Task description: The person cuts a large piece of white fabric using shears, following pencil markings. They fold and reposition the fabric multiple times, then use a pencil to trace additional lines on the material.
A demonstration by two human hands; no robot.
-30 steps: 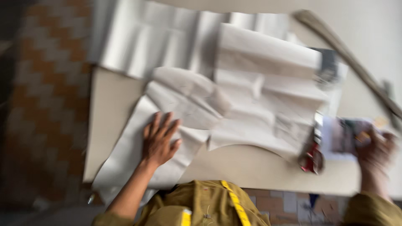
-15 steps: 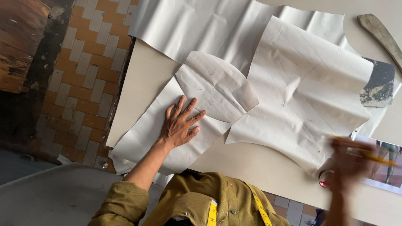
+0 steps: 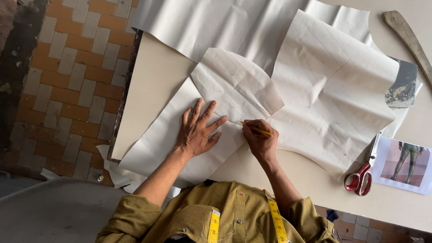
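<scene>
Two hands are working at the centre of the frame, and I am looking down on them from above. The left hand (image 3: 196, 130) is lying flat with its fingers spread wide, gripping nothing and pressing down on a sleeve-shaped paper pattern piece (image 3: 236, 90). The right hand (image 3: 258, 137), just right of it, is curled closed around a yellow pencil (image 3: 256, 129), whose tip is pointing left and resting at the lower edge of that pattern piece, between the two hands. The pattern piece is sitting in the middle of the frame on a sheet of pale fabric (image 3: 157, 144), which is running from the lower left up toward the top of the frame. A larger paper pattern piece (image 3: 333, 94) is lying to the right of centre, its left edge overlapping the smaller one. All of this is resting on a cream table (image 3: 153, 76). At the lower right, red-handled scissors (image 3: 361, 175) are lying on the table, touching the edge of a printed photograph (image 3: 402, 164) of a standing figure. A curved wooden ruler (image 3: 407, 38) is lying in the upper right corner, with a dark worn scrap (image 3: 402, 87) just below it. A yellow measuring tape (image 3: 276, 220) is hanging over the olive shirt at the bottom edge. Orange and grey floor tiles (image 3: 67, 76) are filling the left side.
</scene>
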